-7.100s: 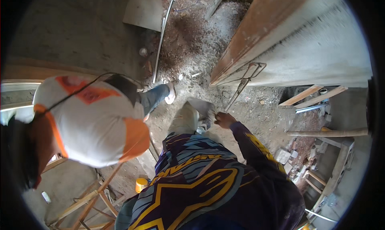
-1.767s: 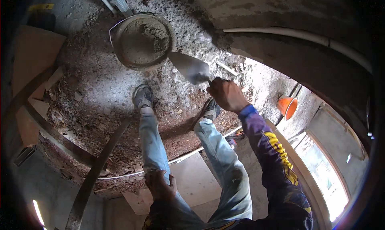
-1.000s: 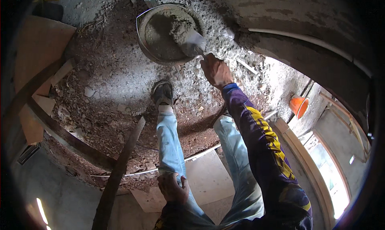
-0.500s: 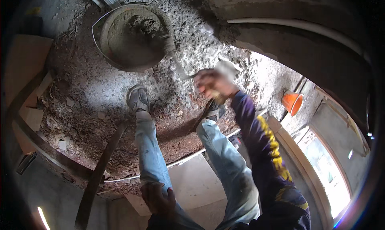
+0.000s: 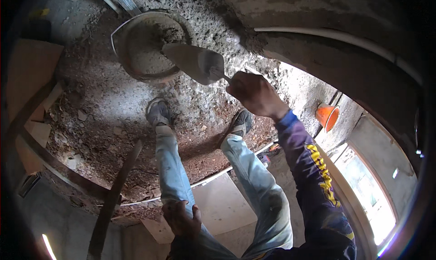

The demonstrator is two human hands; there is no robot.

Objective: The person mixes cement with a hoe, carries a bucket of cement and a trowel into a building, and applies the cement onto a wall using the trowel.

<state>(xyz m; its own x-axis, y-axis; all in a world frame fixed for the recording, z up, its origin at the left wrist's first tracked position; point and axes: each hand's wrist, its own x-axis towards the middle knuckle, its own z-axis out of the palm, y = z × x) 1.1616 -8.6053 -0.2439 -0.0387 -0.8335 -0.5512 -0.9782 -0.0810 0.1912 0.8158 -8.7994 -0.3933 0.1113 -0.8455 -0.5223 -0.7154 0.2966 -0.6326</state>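
Note:
My right hand (image 5: 254, 93) is closed around the handle of a pointed trowel (image 5: 196, 62). Its wide metal blade reaches left, with the tip over the right side of a round mortar bucket (image 5: 132, 73). Grey wet mortar (image 5: 175, 33) lies inside the bucket, partly hidden by the blade. A thin pale bail handle curves along the bucket's left side. On my left knee rests my left hand (image 5: 181, 218), holding nothing, its thumb apart from the fingers.
Rubble and dirt (image 5: 104, 146) cover the ground around my shoes. An orange bucket (image 5: 327, 117) lies tipped at the right. A wooden plank (image 5: 116, 192) slants up at the lower left. A pale pipe (image 5: 336, 34) runs along the upper-right wall.
My right hand has turned over and moved slightly right. The trowel, blurred before, now shows its blade broadside beside the bucket. My left hand stays on the knee.

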